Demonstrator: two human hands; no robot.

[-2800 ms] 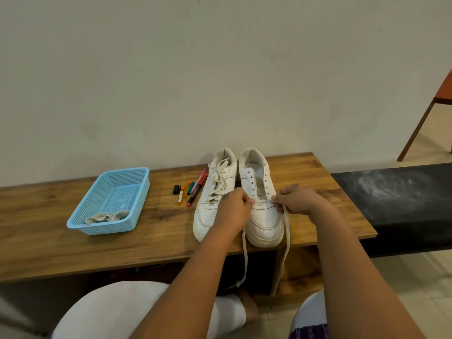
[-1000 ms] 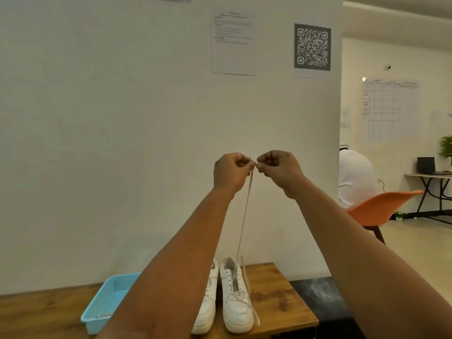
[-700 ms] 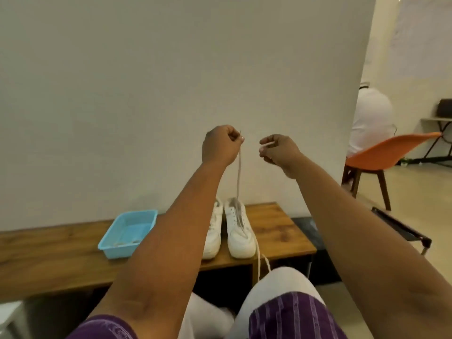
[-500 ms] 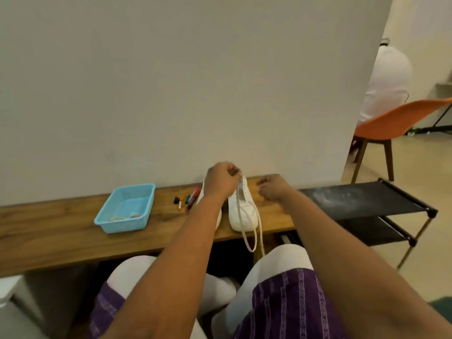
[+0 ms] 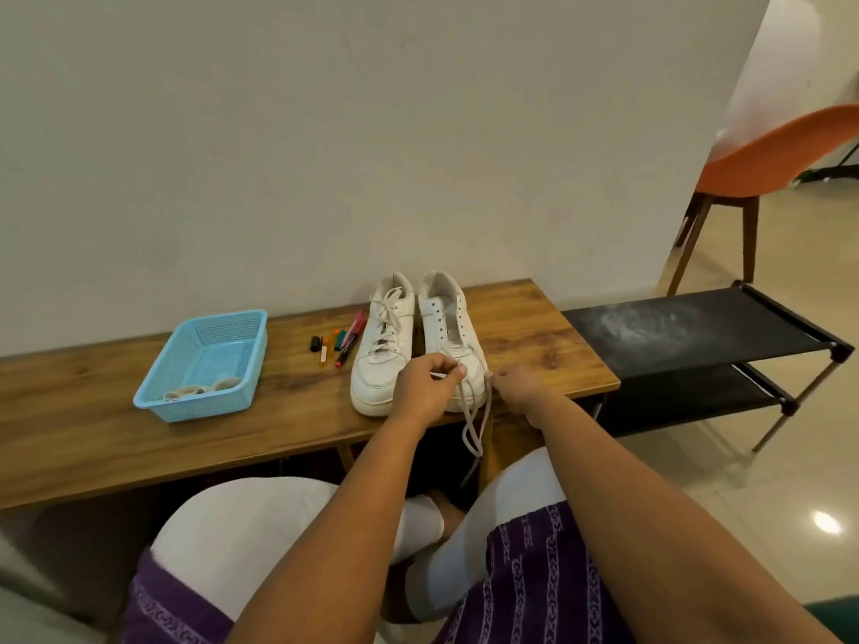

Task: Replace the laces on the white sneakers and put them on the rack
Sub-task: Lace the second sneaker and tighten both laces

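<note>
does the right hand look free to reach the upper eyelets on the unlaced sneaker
Probably yes. The right hand sits beside the toe of the unlaced sneaker, and nothing lies over its open eyelets. Only the lace that the left hand pinches hangs nearby, off the bench edge.

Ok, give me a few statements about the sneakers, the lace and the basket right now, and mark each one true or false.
1. Both sneakers stand on the wooden bench. True.
2. The right sneaker is fully laced. False: its upper eyelets are bare; the left sneaker is the laced one.
3. The left hand pinches the lace. True.
4. The lace ends dangle below the bench edge. True.
5. The blue basket sits on the black rack. False: it is on the bench, left of the sneakers.
</note>
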